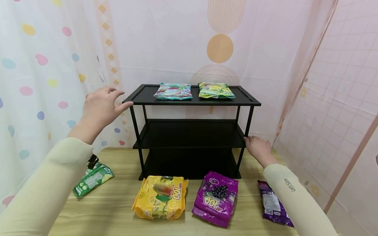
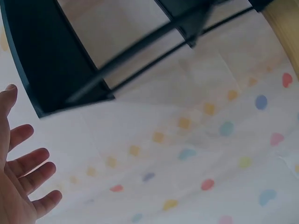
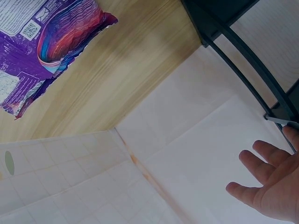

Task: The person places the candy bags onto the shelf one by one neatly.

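A black three-tier shelf rack [image 1: 192,134] stands on the wooden table. My left hand [image 1: 101,106] is beside its top left corner, thumb tip close to the edge. In the left wrist view the fingers [image 2: 35,177] are spread, with nothing between them. At the rack's right side my right hand [image 1: 260,149] is by the post at middle-tier height. Its fingers [image 3: 259,165] are spread in the right wrist view, the index fingertip right at the frame. On the top tier lie a teal-and-red candy bag [image 1: 173,91] and a yellow-green candy bag [image 1: 215,90].
In front of the rack lie a yellow mango candy bag [image 1: 160,198] and a purple grape candy bag [image 1: 217,198]. A green bag [image 1: 94,179] lies at left, and a dark purple bag [image 1: 273,205] is partly behind the right sleeve. Patterned curtains [image 1: 165,39] hang behind.
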Motion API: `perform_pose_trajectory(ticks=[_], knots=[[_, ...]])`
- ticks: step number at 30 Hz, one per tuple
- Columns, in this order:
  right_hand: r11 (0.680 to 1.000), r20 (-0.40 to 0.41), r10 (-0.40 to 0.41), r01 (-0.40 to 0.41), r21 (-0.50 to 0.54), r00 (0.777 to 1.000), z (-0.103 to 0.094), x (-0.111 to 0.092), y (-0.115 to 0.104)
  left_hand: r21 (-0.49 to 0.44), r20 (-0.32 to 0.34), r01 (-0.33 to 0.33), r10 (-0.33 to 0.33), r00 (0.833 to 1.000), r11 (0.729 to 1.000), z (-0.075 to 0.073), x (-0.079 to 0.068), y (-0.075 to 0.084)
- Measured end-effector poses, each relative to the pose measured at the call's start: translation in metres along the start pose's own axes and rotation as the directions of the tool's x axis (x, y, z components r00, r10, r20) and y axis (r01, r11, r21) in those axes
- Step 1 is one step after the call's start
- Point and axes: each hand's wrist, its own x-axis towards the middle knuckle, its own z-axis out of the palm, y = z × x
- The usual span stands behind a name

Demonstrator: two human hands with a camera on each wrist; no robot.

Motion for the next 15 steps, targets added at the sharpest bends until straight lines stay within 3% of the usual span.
perform_pose_trajectory(ticks=[8,15], knots=[[1.000,0.016,0.002,-0.002,-0.016,1.000,0.001,-0.001,0.000,0.052,0.087,0.087,-0.091,0.992,0.995,0.000,-0.013,-0.033],[1.000,0.010,-0.003,0.003,-0.005,1.000,0.000,0.000,0.001,0.041,0.182,0.153,-0.158,0.970,0.987,0.002,-0.022,-0.063]])
